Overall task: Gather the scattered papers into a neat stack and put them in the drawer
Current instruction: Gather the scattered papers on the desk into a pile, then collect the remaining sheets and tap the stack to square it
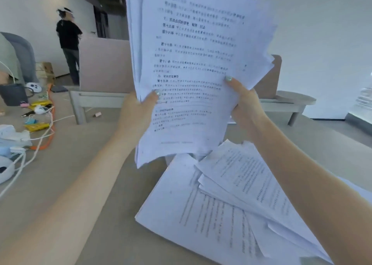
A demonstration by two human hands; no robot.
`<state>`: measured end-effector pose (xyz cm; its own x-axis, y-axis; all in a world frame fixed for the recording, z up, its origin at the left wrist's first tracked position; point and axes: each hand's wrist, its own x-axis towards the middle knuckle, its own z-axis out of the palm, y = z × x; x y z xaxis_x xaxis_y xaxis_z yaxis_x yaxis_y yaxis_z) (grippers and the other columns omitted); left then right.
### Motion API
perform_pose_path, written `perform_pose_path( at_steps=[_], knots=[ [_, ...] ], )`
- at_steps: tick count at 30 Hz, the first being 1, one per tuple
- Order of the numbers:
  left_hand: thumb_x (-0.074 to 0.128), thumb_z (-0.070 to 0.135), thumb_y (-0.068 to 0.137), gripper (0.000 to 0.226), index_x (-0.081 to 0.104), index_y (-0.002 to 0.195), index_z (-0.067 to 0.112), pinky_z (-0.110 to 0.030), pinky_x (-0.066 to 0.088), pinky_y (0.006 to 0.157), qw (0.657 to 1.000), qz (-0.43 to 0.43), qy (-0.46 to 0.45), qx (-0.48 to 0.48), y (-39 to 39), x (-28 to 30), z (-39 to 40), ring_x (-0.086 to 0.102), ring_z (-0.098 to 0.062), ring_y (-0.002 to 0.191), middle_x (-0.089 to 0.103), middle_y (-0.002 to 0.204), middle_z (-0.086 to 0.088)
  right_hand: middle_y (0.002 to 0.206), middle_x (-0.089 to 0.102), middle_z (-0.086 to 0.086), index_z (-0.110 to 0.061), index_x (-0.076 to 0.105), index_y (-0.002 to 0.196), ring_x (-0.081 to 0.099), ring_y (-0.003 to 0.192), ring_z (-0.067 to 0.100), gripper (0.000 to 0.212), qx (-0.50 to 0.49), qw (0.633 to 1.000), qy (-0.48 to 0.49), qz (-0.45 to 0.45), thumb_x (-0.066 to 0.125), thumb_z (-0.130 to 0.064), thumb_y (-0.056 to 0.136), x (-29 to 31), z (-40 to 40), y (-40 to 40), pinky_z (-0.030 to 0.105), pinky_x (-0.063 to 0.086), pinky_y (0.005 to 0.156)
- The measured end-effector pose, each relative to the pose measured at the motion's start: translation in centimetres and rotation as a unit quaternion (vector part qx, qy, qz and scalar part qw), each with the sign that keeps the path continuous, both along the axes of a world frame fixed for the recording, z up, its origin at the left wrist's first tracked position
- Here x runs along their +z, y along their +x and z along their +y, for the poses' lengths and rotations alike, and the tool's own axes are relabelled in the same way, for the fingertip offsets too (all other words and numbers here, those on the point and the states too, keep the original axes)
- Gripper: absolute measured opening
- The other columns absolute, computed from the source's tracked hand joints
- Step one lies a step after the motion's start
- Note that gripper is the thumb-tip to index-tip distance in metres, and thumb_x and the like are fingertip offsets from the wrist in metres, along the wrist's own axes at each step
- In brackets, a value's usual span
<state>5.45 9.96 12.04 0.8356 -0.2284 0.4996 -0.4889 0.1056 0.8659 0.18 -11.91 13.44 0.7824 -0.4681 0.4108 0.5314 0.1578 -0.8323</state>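
Note:
A thick bundle of printed white papers (193, 59) is held upright in front of me, above the beige table (84, 194). My left hand (136, 111) grips its left edge, thumb on the front sheet. On the right edge my right hand (244, 101) holds it the same way. The sheets in the bundle are uneven, with edges fanned out at the right. Below it, more loose papers (227, 204) lie overlapped and askew on the table at the lower right. No drawer is in view.
At the table's left edge lie white cables (30, 141), an orange cord (51, 135), yellow packets, clips and white devices. A pink partition (104, 67) and a low bench stand behind. A person in black (69, 43) stands at the far left.

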Motion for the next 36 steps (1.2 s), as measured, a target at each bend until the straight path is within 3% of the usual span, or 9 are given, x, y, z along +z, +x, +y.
perform_pose_path(
  at_steps=[5, 9, 15, 19, 22, 25, 28, 33, 36],
  knots=[
    [0.051, 0.021, 0.092, 0.027, 0.053, 0.069, 0.034, -0.008, 0.043, 0.052, 0.997, -0.067, -0.031, -0.021, -0.8, 5.3, -2.5, 0.053, 0.000, 0.063, 0.056, 0.073, 0.012, 0.094, 0.075, -0.001, -0.012, 0.062, 0.109, 0.069, 0.093, 0.022, 0.029, -0.062, 0.996, -0.033, -0.048, 0.064, -0.007, 0.081, 4.5, -1.4, -2.3, 0.040, 0.055, 0.082],
    [0.059, 0.024, 0.088, 0.021, 0.059, 0.073, 0.038, -0.003, 0.044, 0.057, 0.995, -0.069, -0.021, -0.074, -1.5, 3.6, -3.9, 0.057, 0.015, 0.058, 0.061, 0.074, 0.021, 0.104, 0.074, 0.000, -0.012, 0.061, 0.113, 0.069, 0.099, 0.021, 0.025, -0.077, 0.995, -0.051, -0.039, 0.058, -0.008, 0.088, 4.6, -3.6, -6.3, 0.038, 0.056, 0.082],
    [0.065, 0.030, 0.083, 0.015, 0.060, 0.082, 0.044, -0.007, 0.049, 0.067, 0.986, 0.045, 0.030, -0.155, -2.8, -3.9, -5.7, 0.063, 0.014, 0.073, 0.065, 0.077, 0.031, 0.119, 0.068, 0.001, -0.016, 0.054, 0.128, 0.067, 0.106, 0.020, 0.068, -0.047, 0.978, -0.101, 0.177, 0.072, -0.040, 0.068, -3.2, -5.1, -10.5, 0.039, 0.056, 0.086],
    [0.067, 0.046, 0.077, 0.007, 0.064, 0.082, 0.043, -0.031, 0.047, 0.092, 0.983, 0.092, 0.074, -0.142, -2.9, -6.6, -6.1, 0.062, -0.008, 0.098, 0.065, 0.090, 0.026, 0.114, 0.070, 0.000, -0.021, 0.062, 0.115, 0.067, 0.105, 0.020, 0.045, -0.045, 0.970, -0.108, 0.211, 0.070, -0.034, 0.073, -5.9, -4.6, -11.0, 0.039, 0.053, 0.092],
    [0.059, 0.032, 0.087, 0.010, 0.065, 0.095, 0.034, -0.030, 0.049, 0.086, 0.991, 0.059, 0.036, -0.111, -3.5, -5.2, -6.4, 0.061, -0.005, 0.087, 0.062, 0.087, 0.022, 0.112, 0.071, 0.001, -0.021, 0.064, 0.111, 0.069, 0.101, 0.019, 0.032, -0.057, 0.969, -0.129, 0.201, 0.068, -0.028, 0.080, -4.2, -3.9, -11.0, 0.039, 0.055, 0.088],
    [0.060, 0.031, 0.087, 0.012, 0.063, 0.078, 0.037, -0.022, 0.050, 0.072, 0.996, 0.042, -0.020, -0.078, -4.3, -2.3, -7.0, 0.060, 0.004, 0.073, 0.063, 0.080, 0.020, 0.094, 0.075, -0.003, -0.022, 0.066, 0.097, 0.073, 0.086, 0.016, 0.013, -0.073, 0.980, -0.116, 0.144, 0.063, -0.026, 0.086, -1.1, -3.2, -11.4, 0.034, 0.060, 0.073],
    [0.062, 0.032, 0.085, 0.013, 0.062, 0.073, 0.037, -0.019, 0.052, 0.068, 0.994, 0.056, -0.059, -0.075, -4.6, -1.0, -7.6, 0.062, 0.005, 0.071, 0.064, 0.078, 0.020, 0.092, 0.076, -0.002, -0.023, 0.066, 0.093, 0.072, 0.089, 0.021, 0.008, -0.099, 0.986, -0.082, 0.109, 0.061, -0.027, 0.087, 0.4, -3.8, -12.0, 0.037, 0.059, 0.076],
    [0.067, 0.043, 0.078, 0.007, 0.063, 0.074, 0.039, -0.036, 0.050, 0.081, 0.985, 0.125, 0.040, -0.115, -4.8, -5.9, -7.6, 0.063, -0.019, 0.082, 0.064, 0.079, 0.012, 0.102, 0.074, -0.002, -0.018, 0.064, 0.109, 0.071, 0.093, 0.016, 0.035, -0.096, 0.975, -0.053, 0.194, 0.066, -0.037, 0.080, -4.3, -5.3, -13.5, 0.036, 0.055, 0.083],
    [0.064, 0.036, 0.083, 0.009, 0.059, 0.076, 0.037, -0.023, 0.040, 0.074, 0.974, 0.145, 0.124, -0.123, -5.2, -8.6, -8.1, 0.053, -0.002, 0.068, 0.055, 0.074, 0.019, 0.098, 0.073, -0.003, -0.019, 0.065, 0.105, 0.071, 0.090, 0.016, 0.031, -0.082, 0.963, -0.065, 0.249, 0.067, -0.034, 0.078, -7.5, -4.9, -13.5, 0.035, 0.055, 0.081]
  ],
)
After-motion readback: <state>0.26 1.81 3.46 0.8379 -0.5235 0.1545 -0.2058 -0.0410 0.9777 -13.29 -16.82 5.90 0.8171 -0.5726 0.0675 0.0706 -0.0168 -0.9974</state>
